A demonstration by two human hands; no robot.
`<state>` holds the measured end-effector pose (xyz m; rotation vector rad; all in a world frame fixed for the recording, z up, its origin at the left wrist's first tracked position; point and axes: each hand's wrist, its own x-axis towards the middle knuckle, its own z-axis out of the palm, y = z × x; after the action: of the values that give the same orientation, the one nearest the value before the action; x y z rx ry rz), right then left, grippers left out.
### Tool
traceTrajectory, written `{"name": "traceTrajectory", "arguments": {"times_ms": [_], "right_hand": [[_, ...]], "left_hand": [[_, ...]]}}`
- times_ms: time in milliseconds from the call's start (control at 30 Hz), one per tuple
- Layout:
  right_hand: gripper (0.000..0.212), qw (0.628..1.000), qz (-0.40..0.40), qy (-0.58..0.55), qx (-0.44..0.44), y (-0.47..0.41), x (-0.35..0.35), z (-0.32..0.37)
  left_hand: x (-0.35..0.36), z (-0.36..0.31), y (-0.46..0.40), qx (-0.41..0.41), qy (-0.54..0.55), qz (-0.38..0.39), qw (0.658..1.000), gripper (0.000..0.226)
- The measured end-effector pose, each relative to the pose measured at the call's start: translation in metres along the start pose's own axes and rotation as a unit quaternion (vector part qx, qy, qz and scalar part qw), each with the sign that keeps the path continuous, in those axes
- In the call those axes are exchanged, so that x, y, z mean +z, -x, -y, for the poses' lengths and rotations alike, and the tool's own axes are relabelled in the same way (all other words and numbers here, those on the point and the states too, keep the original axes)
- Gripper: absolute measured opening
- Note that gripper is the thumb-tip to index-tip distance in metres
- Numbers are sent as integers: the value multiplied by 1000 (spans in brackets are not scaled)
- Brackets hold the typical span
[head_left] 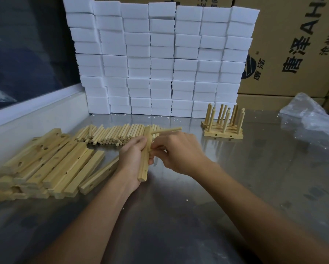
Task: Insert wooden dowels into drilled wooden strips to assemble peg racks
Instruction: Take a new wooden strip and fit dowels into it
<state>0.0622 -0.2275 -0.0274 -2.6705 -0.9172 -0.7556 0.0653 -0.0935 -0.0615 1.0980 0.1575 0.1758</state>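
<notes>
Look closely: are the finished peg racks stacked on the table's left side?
No: the finished peg racks stand on the right; loose drilled strips lie left.

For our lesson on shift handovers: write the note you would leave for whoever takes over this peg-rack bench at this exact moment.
Left hand: grips one drilled strip upright above the table.
Right hand: pinches something at the strip; a dowel already sticks out of the strip near its top.
Supplies: loose dowels lie in a pile behind the hands; undrilled-side-up and drilled strips are heaped at left.
Done: finished racks stacked at right, pegs up.
Left: fill the held strip's remaining holes, stack it, then work through the heap.
</notes>
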Motion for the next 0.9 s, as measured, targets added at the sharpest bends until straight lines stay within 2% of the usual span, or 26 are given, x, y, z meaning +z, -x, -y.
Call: {"name": "traceTrajectory", "arguments": {"times_ms": [200, 367, 467, 567, 600, 633, 667, 733, 767, 833, 900], "right_hand": [[11, 998, -59, 17, -1, 5, 4, 7], [15, 998, -48, -13, 49, 4, 2, 9], [19, 986, -29, -118, 114, 2, -1, 9], [37, 945, 6, -273, 182, -1, -5, 4], [40, 936, 10, -294, 191, -2, -6, 4], [38, 938, 10, -293, 187, -2, -7, 5], [33, 954, 7, -249, 164, -1, -6, 5], [23, 994, 7, -63, 93, 3, -1, 9], [22, 998, 2, 20, 62, 4, 0, 11], [26, 997, -18, 48, 58, 4, 3, 12], [28, 994, -24, 4, 104, 2, 3, 11]], "left_hand": [[7, 0, 4, 29, 14, -13, 999, 20], [11, 3, 8, 70, -15, -24, 997, 16], [11, 4, 11, 106, -55, -24, 993, 15], [12, 3, 12, 147, -89, -18, 985, 12], [12, 2, 12, 149, -95, -19, 984, 12], [13, 1, 13, 143, -95, -20, 985, 13], [13, 0, 13, 130, -87, -21, 987, 13], [14, -2, 14, 101, -74, -26, 992, 18], [14, -3, 13, 92, -77, -28, 992, 18], [14, -4, 13, 98, -91, -29, 991, 15], [14, -3, 13, 126, -107, -29, 986, 14]]}}
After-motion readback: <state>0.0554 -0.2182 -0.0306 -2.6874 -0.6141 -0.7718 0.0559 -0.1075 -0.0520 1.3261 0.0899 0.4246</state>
